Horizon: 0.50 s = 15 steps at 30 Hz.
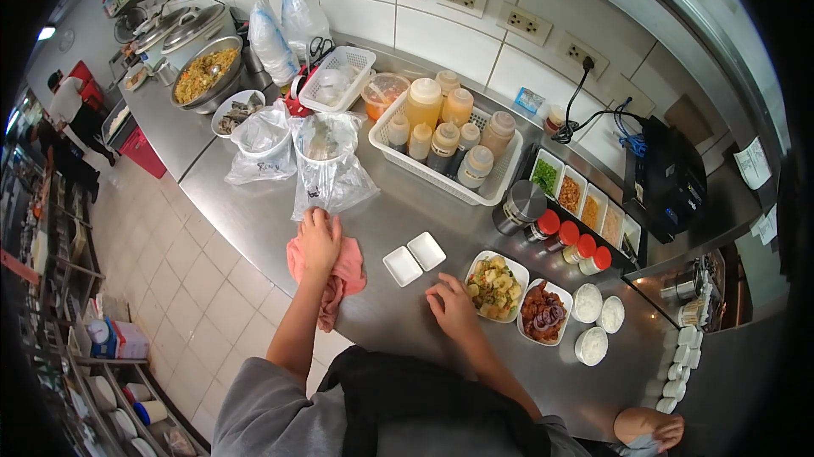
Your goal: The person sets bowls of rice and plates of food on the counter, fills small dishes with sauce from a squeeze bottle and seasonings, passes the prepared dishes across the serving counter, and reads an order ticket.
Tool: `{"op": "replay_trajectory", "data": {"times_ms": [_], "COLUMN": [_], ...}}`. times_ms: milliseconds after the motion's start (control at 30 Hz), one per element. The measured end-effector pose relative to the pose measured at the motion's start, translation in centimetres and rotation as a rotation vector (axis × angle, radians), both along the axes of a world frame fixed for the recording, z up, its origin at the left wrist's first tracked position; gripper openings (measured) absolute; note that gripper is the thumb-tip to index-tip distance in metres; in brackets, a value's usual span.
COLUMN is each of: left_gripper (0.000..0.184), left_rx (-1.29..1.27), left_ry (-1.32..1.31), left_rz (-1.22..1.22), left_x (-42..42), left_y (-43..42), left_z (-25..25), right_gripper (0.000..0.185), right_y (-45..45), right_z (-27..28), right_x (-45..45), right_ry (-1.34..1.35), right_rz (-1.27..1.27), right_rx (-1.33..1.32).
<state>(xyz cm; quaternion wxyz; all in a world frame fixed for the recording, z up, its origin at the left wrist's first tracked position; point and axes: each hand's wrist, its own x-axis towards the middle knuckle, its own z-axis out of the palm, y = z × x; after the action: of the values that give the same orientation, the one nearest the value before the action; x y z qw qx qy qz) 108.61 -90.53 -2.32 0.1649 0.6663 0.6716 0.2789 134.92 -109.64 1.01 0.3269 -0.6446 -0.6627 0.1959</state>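
Note:
My left hand [320, 242] presses on a crumpled pink cloth [350, 267] at the counter's front edge, fingers bent over its far side, close to a clear plastic bag [332, 186] with a container inside. My right hand [454, 308] rests on the steel with its fingers apart and nothing in them. It is beside a square white bowl of fried pieces with greens [494, 287]. Two small white square dishes [414, 259] sit between my hands. Right of the first bowl is another with glazed dark meat and onion rings [543, 313].
Three cups of rice [592, 345] stand at right, near another person's hand [649, 430]. Behind are red-lidded jars [580, 248], a topping tray [585, 201] and a white basket of sauce bottles [441, 177]. A bowl of fried rice [206, 77] stands far left.

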Motion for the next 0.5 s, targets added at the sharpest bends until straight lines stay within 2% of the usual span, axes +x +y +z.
{"op": "replay_trajectory", "data": {"times_ms": [100, 200, 300, 500], "left_gripper": [0.042, 0.057, 0.071, 0.078], "left_rx": [0.215, -0.080, -0.286, -0.318], "left_ry": [0.128, 0.319, 0.288, 0.318], "left_rz": [0.058, 0.157, 0.215, 0.236], "left_x": [-1.7, -3.3, -4.2, -4.8], "left_y": [2.5, 3.8, 3.5, 3.2], "left_z": [-3.6, -4.6, -3.3, -2.4], "right_gripper": [0.009, 0.011, 0.012, 0.009], "right_y": [0.0, -0.2, -0.3, -0.6], "right_z": [0.4, 0.3, 0.0, 0.1], "right_x": [-0.1, -0.1, 0.0, -0.3], "right_ry": [-0.009, -0.022, -0.023, 0.004], "right_rz": [-0.007, -0.004, -0.004, -0.018], "right_rx": [0.014, -0.007, -0.028, -0.023]}}
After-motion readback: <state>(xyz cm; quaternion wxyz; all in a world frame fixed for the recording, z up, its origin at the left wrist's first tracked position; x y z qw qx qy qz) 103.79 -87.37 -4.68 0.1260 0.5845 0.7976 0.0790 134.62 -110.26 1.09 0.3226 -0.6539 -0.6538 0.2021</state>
